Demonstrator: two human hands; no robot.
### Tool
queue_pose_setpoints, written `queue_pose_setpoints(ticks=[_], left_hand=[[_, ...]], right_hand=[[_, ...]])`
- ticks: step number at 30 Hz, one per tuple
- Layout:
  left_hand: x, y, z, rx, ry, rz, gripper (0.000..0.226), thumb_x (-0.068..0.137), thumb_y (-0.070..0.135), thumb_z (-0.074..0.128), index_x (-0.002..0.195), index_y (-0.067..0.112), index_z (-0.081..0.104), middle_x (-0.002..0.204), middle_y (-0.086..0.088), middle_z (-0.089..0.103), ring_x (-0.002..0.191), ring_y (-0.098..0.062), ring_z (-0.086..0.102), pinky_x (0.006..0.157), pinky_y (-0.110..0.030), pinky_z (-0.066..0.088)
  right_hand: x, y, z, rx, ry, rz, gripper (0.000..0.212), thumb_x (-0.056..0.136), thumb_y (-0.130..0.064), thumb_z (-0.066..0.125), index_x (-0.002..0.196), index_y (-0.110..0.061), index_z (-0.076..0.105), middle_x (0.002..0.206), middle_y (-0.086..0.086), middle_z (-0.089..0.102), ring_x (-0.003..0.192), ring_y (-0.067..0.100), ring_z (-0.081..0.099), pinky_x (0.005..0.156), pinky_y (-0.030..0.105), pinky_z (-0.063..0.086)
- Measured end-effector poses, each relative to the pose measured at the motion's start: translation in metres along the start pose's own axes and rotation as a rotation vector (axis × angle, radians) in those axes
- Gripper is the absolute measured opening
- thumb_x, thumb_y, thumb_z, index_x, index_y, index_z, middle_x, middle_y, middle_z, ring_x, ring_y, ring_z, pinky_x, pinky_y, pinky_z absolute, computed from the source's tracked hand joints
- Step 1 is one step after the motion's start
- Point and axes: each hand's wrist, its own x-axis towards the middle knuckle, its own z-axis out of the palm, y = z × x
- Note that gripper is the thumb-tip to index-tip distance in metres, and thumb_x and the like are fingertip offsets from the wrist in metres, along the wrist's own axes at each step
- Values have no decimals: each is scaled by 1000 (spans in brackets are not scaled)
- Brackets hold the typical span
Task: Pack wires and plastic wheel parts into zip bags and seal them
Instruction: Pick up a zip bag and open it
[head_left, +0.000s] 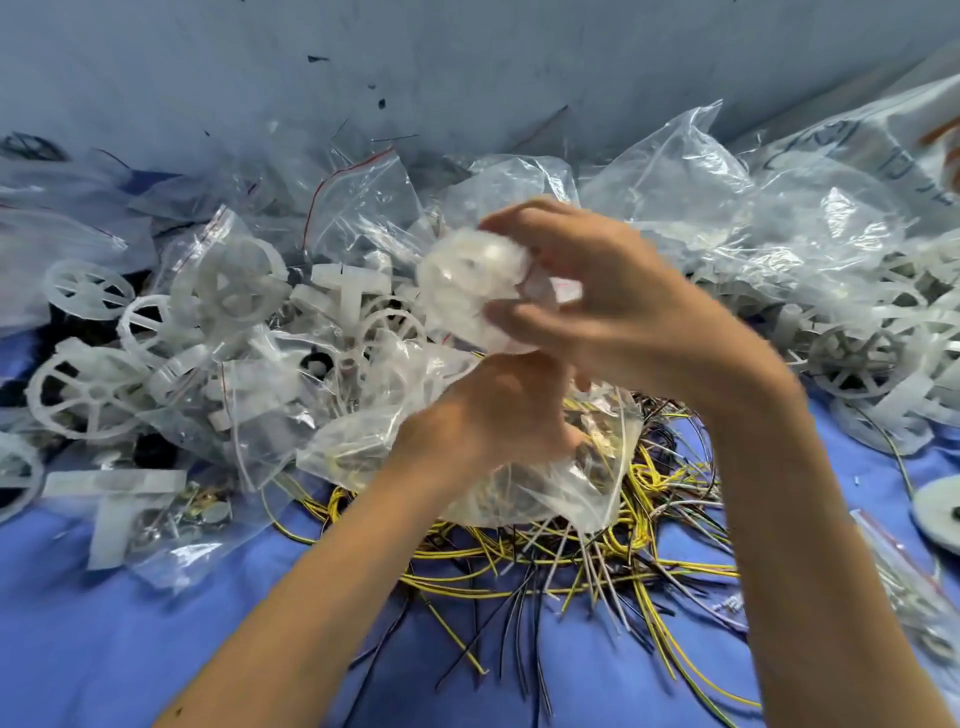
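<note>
My right hand (597, 291) grips a white plastic wheel part (467, 275) in the middle of the view, its fingers curled round the part's right side. Just below, my left hand (488, 415) holds a clear zip bag (540, 493) with wires inside it. The wheel part sits above the bag's upper end. Both hands are blurred by motion. A heap of loose yellow, black and grey wires (561, 566) lies on the blue cloth (156, 649) under the bag.
Loose white wheel parts (88, 395) and empty and filled zip bags (358, 208) are piled at the left and back. Large clear bags of wheels (810, 244) fill the right. A white disc (940, 514) lies at the right edge. A blue wall stands behind.
</note>
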Motion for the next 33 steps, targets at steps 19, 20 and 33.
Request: queue_pose_setpoints(ticks=[19,20,33], left_hand=[[-10,-26,-41,-267,166,69,10,74,16,68,83,13,63,73,13,48,66,5,49,55,-5,35],[-11,-26,-43,-284,179,59,10,74,15,67,83,16,64,72,14,49,67,4,50,56,-5,36],[-13,-11,-44,-335,264,46,39,89,8,48,118,32,60,110,4,54,96,1,54,70,-6,39]], right_hand=[[-27,27,-35,36,-240,388,40,59,-37,73,93,-36,52,97,-3,69,95,23,66,85,57,51],[-27,27,-35,26,-275,403,39,60,-38,73,93,-38,54,95,-3,70,93,23,67,86,56,50],[-16,35,-20,-410,-392,510,49,77,-44,69,124,-38,56,110,-13,63,100,9,60,92,36,47]])
